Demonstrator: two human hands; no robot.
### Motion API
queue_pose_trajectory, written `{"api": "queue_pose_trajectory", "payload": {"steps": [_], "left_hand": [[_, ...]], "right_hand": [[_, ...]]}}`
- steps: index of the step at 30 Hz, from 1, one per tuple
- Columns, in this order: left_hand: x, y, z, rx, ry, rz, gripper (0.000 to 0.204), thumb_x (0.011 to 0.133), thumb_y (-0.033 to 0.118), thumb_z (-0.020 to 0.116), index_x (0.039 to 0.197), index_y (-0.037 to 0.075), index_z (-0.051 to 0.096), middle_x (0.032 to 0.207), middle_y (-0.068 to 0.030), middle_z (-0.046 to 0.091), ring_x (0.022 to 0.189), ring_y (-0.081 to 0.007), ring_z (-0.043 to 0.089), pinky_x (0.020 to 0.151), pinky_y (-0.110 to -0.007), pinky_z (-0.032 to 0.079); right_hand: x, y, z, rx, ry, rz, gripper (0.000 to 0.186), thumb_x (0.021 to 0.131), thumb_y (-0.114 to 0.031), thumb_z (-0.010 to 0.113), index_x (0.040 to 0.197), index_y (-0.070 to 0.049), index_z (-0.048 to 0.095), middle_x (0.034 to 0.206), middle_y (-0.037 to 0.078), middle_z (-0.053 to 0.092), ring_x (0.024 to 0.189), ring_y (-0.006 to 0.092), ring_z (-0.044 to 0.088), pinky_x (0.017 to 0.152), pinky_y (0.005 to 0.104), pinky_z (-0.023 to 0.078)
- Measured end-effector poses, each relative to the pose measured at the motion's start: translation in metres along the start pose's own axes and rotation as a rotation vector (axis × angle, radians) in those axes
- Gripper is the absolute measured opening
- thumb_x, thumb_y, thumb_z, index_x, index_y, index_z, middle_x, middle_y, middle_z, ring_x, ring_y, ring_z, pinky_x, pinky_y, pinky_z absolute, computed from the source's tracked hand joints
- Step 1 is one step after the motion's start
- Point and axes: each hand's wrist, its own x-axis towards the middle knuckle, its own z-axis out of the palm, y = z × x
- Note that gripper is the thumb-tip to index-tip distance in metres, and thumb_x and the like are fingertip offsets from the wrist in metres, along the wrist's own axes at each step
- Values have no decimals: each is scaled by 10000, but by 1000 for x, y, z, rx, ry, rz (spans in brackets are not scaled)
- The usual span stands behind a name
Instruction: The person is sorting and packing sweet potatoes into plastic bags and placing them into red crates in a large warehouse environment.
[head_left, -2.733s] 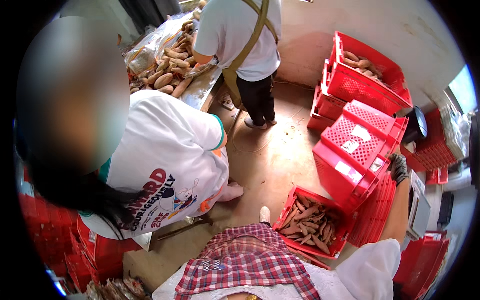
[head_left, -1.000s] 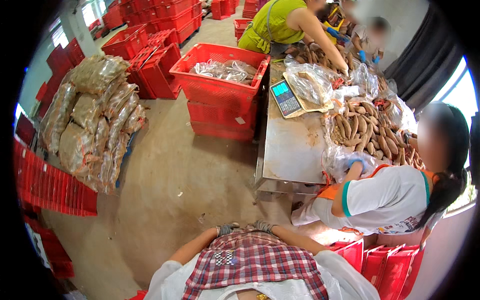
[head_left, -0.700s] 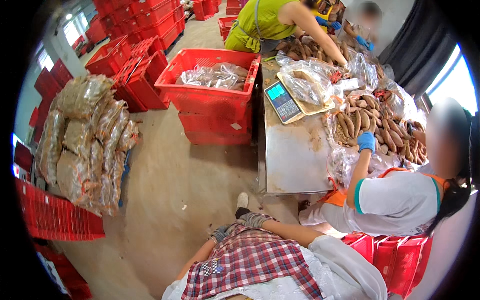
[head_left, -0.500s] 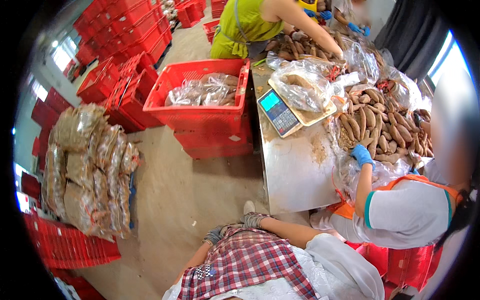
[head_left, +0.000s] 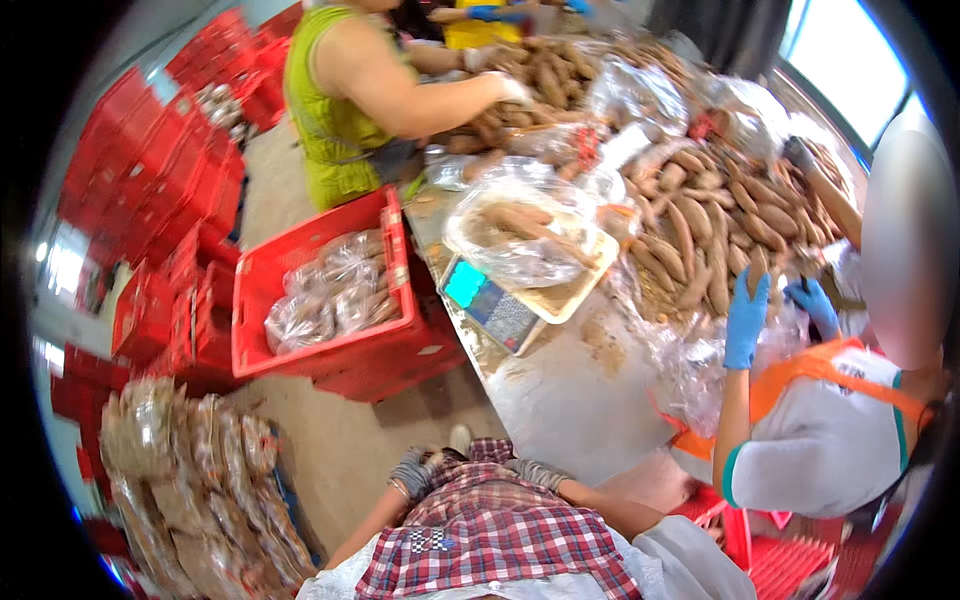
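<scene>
Both of my hands wear grey knitted gloves and are at the lower end of my red-and-white plaid apron (head_left: 510, 535). My left hand (head_left: 412, 472) is curled at the apron's left edge, closed on its cloth. At the right edge, my right hand (head_left: 538, 474) lies against the fabric beside the metal table (head_left: 560, 420); its fingers are hidden by cloth. Ahead on the table stands a digital scale (head_left: 495, 310) with a lit screen. Its tray (head_left: 570, 300) carries a clear plastic bag (head_left: 500, 215) with sweet potatoes inside.
A heap of sweet potatoes (head_left: 700, 225) covers the table's right side. A red crate (head_left: 350, 365) with bagged sweet potatoes stands left of the table. Filled sacks (head_left: 190, 480) are stacked lower left. Co-workers stand right, in an orange apron (head_left: 780, 385), and far left, in green (head_left: 330, 120).
My view has swung right, closer to the table. My right hand has moved apart from my left along the apron. The right co-worker's blue-gloved hands are now both visible, one raised.
</scene>
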Motion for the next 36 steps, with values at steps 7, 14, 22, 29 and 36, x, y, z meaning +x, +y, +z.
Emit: {"api": "queue_pose_trajectory", "payload": {"steps": [7, 14, 22, 29, 36], "left_hand": [[123, 81, -34, -123, -215, 260, 167, 828, 130, 624, 978, 57, 615, 848, -35, 602, 723, -116, 532, 670, -258, 452], [200, 209, -69, -130, -667, 541, 166, 860, 97, 584, 1010, 27, 598, 939, -52, 603, 856, -130, 556, 763, -261, 457], [250, 272, -103, -158, -715, 562, 163, 865, 100, 570, 1009, 30, 600, 888, -37, 600, 826, -117, 551, 749, -256, 447], [272, 374, -89, 35, -654, 851, 215, 830, 133, 605, 1028, 49, 599, 919, -76, 612, 866, -196, 585, 778, -295, 448], [355, 512, 56, 601, -536, 1273, 905, 638, 445, 743, 1359, 113, 307, 1336, -187, 362, 1210, -354, 398, 1011, -407, 340]], "right_hand": [[-23, -2, -73, 72, 840, -157, 372, 882, -344, 513, 1068, -32, 592, 1030, 175, 615, 987, 317, 567, 867, 385, 432], [-13, 44, -194, -153, 1567, 352, 301, 814, -263, 608, 991, -20, 600, 939, 159, 641, 766, 308, 621, 719, 371, 480], [-2, -81, -317, -482, 1247, 657, 488, 786, -333, 574, 1198, -80, 500, 1078, 190, 563, 1031, 295, 550, 862, 398, 451], [22, -17, -379, -680, 1277, 590, 183, 812, -209, 510, 871, -98, 642, 870, 119, 652, 844, 284, 623, 720, 409, 491], [-97, -46, -456, -511, 1714, -3, 275, 756, -52, 536, 1024, -43, 597, 858, 207, 615, 805, 356, 581, 744, 393, 473]]}}
